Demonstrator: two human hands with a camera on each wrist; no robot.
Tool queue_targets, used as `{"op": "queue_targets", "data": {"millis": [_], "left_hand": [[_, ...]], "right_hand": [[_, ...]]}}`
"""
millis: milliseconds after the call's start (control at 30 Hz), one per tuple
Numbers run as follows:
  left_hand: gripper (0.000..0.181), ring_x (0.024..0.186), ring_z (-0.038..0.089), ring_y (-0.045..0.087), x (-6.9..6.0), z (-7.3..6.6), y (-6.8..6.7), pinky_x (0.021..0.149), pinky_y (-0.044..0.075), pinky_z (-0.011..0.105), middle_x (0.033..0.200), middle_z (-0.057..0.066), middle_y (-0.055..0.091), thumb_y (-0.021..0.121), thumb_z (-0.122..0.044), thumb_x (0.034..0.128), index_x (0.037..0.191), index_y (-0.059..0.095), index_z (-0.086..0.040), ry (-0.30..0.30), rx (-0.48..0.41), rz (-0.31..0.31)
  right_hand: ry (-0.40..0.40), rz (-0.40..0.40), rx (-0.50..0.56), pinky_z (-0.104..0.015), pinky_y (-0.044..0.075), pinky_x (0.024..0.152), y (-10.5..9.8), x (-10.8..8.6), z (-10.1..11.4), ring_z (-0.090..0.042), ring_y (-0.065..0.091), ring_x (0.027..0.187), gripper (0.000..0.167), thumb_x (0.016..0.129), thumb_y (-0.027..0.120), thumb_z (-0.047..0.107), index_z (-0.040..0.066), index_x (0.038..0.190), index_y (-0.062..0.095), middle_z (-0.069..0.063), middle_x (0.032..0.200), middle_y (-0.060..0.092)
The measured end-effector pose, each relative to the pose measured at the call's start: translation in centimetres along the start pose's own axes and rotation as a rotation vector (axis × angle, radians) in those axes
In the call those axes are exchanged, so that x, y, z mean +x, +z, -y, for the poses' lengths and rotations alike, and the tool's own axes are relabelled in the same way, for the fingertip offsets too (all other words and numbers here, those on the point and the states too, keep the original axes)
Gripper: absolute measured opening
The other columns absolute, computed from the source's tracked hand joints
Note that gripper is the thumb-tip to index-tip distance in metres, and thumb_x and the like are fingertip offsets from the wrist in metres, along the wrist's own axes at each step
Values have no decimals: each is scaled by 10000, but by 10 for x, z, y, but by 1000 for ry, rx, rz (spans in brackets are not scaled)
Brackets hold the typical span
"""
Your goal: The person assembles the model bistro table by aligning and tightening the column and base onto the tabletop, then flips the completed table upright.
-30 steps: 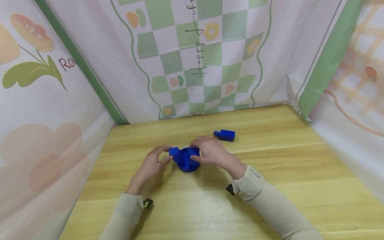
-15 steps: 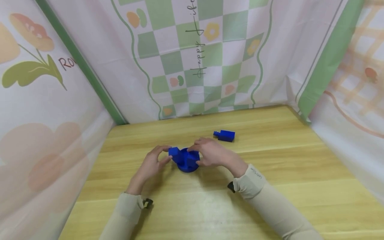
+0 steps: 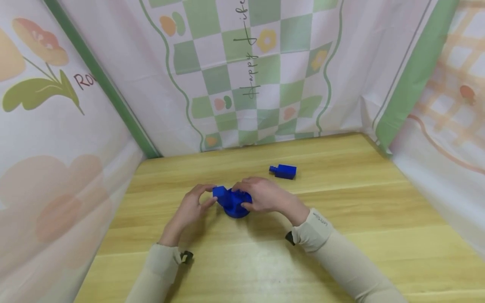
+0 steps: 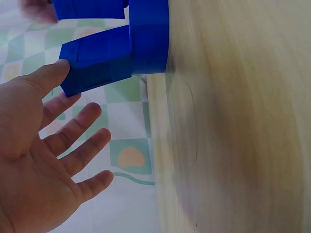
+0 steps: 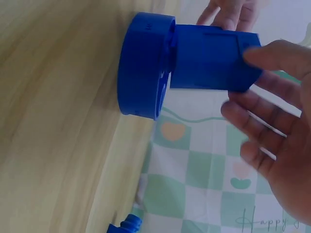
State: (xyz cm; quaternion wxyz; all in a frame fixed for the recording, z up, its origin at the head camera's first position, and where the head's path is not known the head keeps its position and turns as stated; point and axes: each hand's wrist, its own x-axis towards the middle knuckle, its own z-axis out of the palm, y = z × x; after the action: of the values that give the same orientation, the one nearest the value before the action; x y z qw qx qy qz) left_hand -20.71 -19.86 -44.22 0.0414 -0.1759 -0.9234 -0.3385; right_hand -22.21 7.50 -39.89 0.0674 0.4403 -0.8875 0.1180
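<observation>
A round blue base [image 3: 236,211] stands on the table with two blue blocks rising from it. My left hand [image 3: 191,209] pinches the top of the left block [image 4: 97,59] between thumb and index finger, its other fingers spread. That block leans outward from the base [image 4: 149,39]. With thumb and fingers my right hand [image 3: 267,195] grips the outer end of the right block [image 5: 214,58], which meets the face of the base [image 5: 146,65]. In the head view the right fingers partly cover this block.
Behind my right hand a loose blue block [image 3: 286,171] with a threaded stub lies on the wooden table [image 3: 242,261]. Its stub [image 5: 130,223] shows at the bottom of the right wrist view. Patterned cloth [image 3: 265,84] hangs behind the table and along both sides.
My right hand has shifted its fingers around the right block, which has turned on the base. The left hand has kept its pinch and place.
</observation>
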Motion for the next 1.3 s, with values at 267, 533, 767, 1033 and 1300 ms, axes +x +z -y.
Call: {"op": "queue_targets", "data": {"millis": [267, 533, 767, 1033, 1300], "left_hand": [[433, 1244, 314, 594, 1, 1, 0, 1091, 465, 506, 1260, 104, 648, 658, -320, 972, 1356, 598, -130, 16, 8, -11], [419, 1222, 304, 609, 2, 2, 0, 1076, 481, 493, 1237, 103, 658, 668, -321, 964, 1340, 610, -143, 36, 22, -24], [416, 1227, 305, 605, 1, 1, 0, 1077, 475, 504, 1240, 101, 655, 659, -318, 970, 1347, 605, -149, 21, 18, -23], [430, 1245, 306, 595, 0, -2, -1, 1087, 466, 508, 1256, 98, 649, 658, -324, 970, 1355, 598, -143, 9, 6, -14], [457, 1244, 320, 593, 0, -1, -1, 1088, 465, 510, 1265, 113, 646, 658, -324, 970, 1367, 591, -107, 7, 3, -13]], "right_hand": [[-33, -2, -129, -352, 556, 860, 3, 3, 0, -159, 639, 911, 466, 872, 745, 405, 197, 1282, 669, 19, 992, 663], [0, -5, -124, -358, 560, 848, 4, 4, 1, -174, 652, 911, 443, 873, 748, 431, 168, 1221, 671, 3, 1005, 683], [75, -38, 6, -369, 566, 903, 10, 9, 3, -205, 674, 1006, 415, 837, 800, 371, 114, 1131, 660, -31, 1097, 697], [42, -30, -33, -394, 573, 889, 15, 10, 2, -210, 679, 978, 484, 893, 739, 404, 180, 1306, 623, -36, 1074, 688], [147, 7, -54, -408, 564, 874, 8, 11, 1, -223, 677, 953, 429, 876, 743, 411, 126, 1189, 672, -41, 1038, 705]]}}
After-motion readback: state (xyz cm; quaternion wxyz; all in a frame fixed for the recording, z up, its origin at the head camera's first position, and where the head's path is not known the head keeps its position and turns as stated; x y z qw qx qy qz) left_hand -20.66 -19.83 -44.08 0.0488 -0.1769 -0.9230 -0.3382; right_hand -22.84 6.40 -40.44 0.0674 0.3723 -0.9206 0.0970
